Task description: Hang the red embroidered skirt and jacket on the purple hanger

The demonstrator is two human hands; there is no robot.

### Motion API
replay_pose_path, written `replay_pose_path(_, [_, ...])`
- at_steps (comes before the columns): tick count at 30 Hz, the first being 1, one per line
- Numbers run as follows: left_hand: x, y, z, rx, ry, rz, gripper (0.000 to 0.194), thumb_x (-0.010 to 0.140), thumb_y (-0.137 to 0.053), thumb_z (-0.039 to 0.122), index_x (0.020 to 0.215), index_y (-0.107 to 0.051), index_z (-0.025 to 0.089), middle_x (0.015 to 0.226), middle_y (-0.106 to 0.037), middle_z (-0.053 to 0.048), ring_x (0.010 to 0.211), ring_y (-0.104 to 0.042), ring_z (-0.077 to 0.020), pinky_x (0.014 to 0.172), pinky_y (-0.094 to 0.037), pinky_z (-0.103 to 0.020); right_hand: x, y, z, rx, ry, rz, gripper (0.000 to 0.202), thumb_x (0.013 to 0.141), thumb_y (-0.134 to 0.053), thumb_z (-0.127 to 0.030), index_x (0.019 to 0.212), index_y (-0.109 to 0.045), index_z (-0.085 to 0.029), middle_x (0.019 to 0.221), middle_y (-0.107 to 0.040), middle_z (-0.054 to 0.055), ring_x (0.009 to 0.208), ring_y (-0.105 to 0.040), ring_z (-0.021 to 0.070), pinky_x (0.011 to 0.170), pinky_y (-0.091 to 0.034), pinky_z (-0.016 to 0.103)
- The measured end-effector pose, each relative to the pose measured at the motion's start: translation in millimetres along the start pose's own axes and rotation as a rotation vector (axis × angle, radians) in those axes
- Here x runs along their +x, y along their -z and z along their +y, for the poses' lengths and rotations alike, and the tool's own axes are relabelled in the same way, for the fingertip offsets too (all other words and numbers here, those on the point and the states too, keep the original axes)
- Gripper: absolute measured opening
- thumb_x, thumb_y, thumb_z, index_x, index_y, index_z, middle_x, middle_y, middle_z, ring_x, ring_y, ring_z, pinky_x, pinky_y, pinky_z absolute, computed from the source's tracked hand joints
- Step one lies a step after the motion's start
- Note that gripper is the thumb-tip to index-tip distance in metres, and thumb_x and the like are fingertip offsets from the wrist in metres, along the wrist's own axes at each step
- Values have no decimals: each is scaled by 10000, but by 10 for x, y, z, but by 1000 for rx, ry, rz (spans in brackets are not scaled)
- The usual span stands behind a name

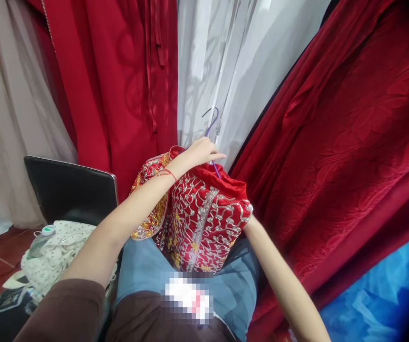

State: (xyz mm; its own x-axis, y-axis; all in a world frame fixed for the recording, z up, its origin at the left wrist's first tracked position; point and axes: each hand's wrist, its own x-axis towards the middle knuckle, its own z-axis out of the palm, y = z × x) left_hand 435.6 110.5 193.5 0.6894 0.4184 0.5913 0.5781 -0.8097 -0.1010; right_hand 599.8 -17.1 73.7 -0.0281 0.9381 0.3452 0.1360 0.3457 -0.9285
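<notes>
A red garment (pixel 204 213) with silver and gold embroidery hangs in front of my lap. Out of its neckline rises a purple hanger (pixel 212 124) with its hook upward. My left hand (pixel 206 151) is closed around the hanger just above the red collar, one finger pointing to the right. Behind or inside the garment's right side, my right hand is hidden; only its wrist and forearm show.
Long red cloths hang at the left (pixel 119 85) and right (pixel 350 142), with white fabric (pixel 197 61) between them. A black chair back (pixel 72 190) stands at the left, beside a dotted white cloth bag (pixel 62 256). Blue fabric (pixel 379 289) lies at the lower right.
</notes>
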Motion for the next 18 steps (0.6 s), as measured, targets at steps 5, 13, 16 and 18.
replay_pose_path(5, [9,-17,28,-3,-28,-14,465,884,-610,578,1107,-769,203,896,-758,-81,882,-600,-227,923,-403,-355,155,430,-509,-168,-30,-61,440,717,-745,-578,834,-712,-155,663,-682,6,643,-611,173,614,-512,282])
replay_pose_path(13, [-31,-81,65,-190,75,158,325,958,-509,403,861,-738,195,723,-657,-14,759,-548,-172,887,-382,-319,80,537,-498,-657,180,196,274,787,-615,-365,912,-719,-144,767,-713,55,695,-613,188,645,-477,278])
replay_pose_path(16, [-73,-148,91,-211,136,247,343,986,-449,370,856,-710,190,730,-638,-14,777,-552,-176,888,-387,-323,-57,595,-185,-852,143,280,249,735,-549,-246,902,-699,-138,781,-727,84,671,-620,192,657,-467,289])
replay_pose_path(18, [-76,-193,113,-195,152,262,335,995,-442,366,897,-712,193,746,-650,-20,806,-561,-186,894,-393,-327,-155,719,-90,-911,90,331,245,745,-486,-226,853,-690,-146,755,-726,104,641,-624,208,634,-455,301])
